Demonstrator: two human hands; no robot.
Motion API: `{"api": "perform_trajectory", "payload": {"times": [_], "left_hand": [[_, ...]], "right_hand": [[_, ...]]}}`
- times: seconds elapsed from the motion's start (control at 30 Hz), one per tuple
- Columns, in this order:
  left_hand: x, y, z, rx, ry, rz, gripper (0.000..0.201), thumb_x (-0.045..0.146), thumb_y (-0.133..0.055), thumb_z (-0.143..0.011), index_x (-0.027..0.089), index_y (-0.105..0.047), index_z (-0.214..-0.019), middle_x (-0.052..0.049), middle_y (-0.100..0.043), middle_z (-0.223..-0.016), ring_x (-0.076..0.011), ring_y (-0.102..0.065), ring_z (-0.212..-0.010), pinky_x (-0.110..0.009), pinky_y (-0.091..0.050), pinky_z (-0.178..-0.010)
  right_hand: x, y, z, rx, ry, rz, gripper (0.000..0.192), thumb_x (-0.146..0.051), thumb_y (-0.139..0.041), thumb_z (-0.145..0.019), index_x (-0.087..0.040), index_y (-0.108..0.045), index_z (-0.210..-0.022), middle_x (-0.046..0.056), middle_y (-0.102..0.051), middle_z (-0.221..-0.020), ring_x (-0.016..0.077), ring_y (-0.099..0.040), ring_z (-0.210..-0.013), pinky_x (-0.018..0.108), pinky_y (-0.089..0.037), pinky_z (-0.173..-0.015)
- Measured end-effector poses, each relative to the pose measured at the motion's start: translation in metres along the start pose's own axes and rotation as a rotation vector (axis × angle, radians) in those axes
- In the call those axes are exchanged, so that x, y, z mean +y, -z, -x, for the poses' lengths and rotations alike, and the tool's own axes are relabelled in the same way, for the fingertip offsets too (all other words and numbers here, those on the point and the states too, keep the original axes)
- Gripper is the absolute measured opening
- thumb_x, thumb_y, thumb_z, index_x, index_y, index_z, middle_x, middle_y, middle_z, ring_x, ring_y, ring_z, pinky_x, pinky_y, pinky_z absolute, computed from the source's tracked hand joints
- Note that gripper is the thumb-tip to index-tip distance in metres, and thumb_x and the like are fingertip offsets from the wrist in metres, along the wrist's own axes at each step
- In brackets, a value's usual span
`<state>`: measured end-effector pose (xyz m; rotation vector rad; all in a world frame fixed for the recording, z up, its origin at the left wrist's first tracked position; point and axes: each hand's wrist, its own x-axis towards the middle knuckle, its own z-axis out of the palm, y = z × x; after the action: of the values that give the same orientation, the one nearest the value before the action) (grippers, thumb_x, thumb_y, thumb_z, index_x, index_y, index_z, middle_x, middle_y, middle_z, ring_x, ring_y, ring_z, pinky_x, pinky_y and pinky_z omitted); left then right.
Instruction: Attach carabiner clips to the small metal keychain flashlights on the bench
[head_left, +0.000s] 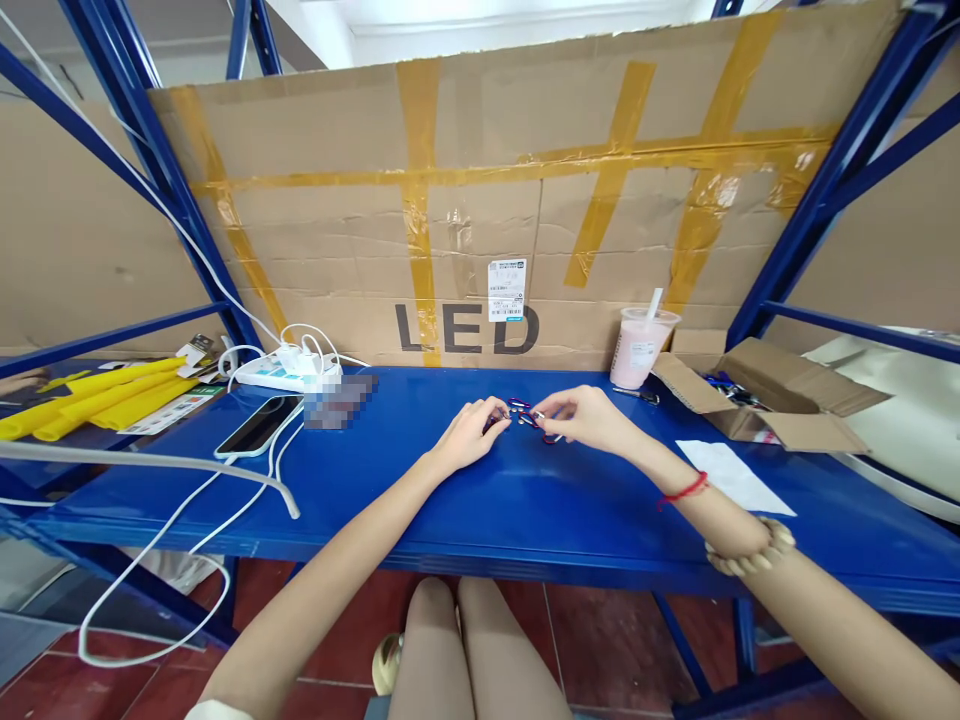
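Several small dark blue and red pieces with silvery metal parts [519,404] lie in a small cluster on the blue tabletop [420,510]. My left hand [471,436] rests at the left side of the cluster, fingers curled together around something small and dark that I cannot make out. From the right, my right hand [589,418] pinches a small piece with a silvery metal part between thumb and fingertips, just above the surface. Under that hand, another dark red and blue piece [552,438] is partly hidden. The exact kind of these pieces is too small to tell.
An open cardboard box [810,432] holding small items stands at right, beside a pink drink cup [641,348], a black pen-like item [636,396] and white paper [733,476]. At left lie a phone [259,428], a power strip [281,370], cables and yellow tubes [124,393]. Cardboard [337,240] stands behind.
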<state>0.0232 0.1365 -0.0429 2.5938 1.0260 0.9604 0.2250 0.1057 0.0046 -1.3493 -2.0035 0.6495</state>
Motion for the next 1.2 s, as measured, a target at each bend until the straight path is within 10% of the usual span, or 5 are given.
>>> {"api": "perform_trajectory", "payload": {"times": [0.3, 1.2], "left_hand": [[0.002, 0.006, 0.0, 0.022, 0.079, -0.015, 0.01, 0.027, -0.042, -0.089, 0.02, -0.047, -0.093, 0.001, -0.06, -0.082, -0.0148, -0.056, -0.078, -0.03, -0.037, -0.08], [0.002, 0.008, -0.006, 0.011, 0.137, 0.024, 0.012, 0.031, -0.045, -0.088, 0.023, -0.047, -0.098, 0.002, -0.062, -0.088, -0.0158, -0.057, -0.082, -0.028, -0.038, -0.076]], "right_hand": [[0.01, -0.024, -0.053, -0.018, -0.014, -0.316, 0.037, -0.036, -0.058, -0.072, -0.007, -0.063, -0.094, 0.008, -0.064, -0.073, 0.011, -0.058, -0.055, 0.02, -0.049, -0.046], [0.019, -0.026, -0.04, 0.002, -0.044, -0.484, 0.047, -0.048, -0.065, -0.065, -0.01, -0.067, -0.092, 0.007, -0.064, -0.079, 0.0073, -0.05, -0.055, 0.017, -0.042, -0.045]]}}
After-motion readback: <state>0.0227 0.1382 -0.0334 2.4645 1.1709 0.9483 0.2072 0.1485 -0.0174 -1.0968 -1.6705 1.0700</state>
